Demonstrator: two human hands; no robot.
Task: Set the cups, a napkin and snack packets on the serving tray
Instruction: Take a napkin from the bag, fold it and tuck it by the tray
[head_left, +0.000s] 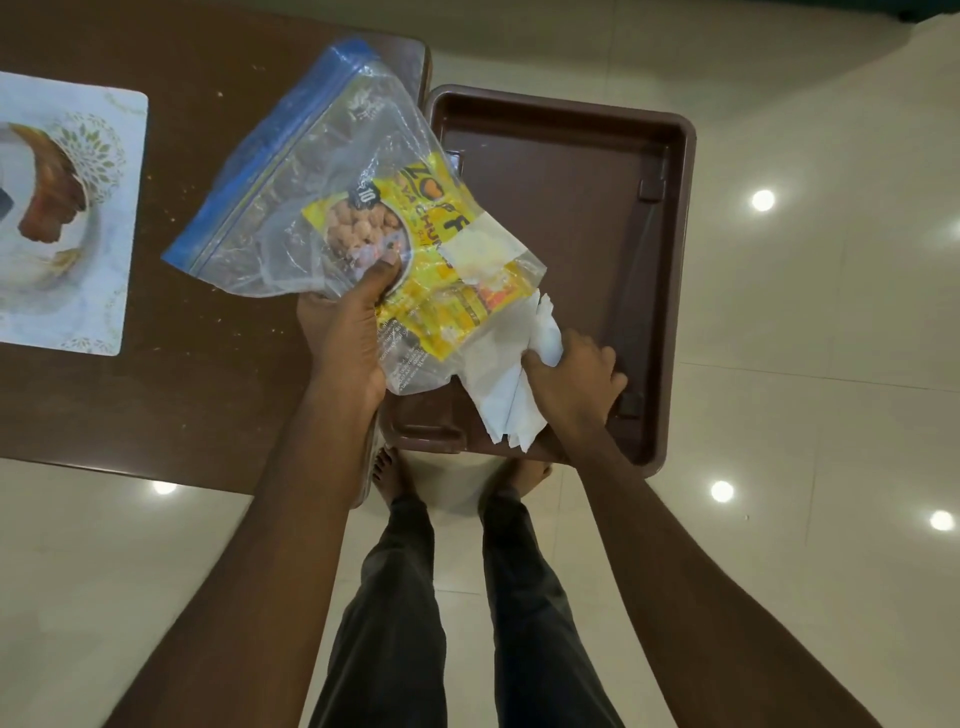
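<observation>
A clear zip bag (291, 171) with a blue seal holds yellow snack packets (415, 249). My left hand (348, 332) grips the bag from below, thumb pressed on a packet, and holds it above the table edge and the tray's left side. The brown serving tray (670, 270) juts off the table's right edge over the floor, its far half bare. My right hand (571, 379) pinches a crumpled white napkin (509, 384) that lies on the tray's near left part. No cups are in view.
The dark brown table (208, 364) carries a white patterned placemat (114, 218) with brown items at far left. Glossy cream floor tiles lie to the right and below. My legs and bare feet stand under the tray.
</observation>
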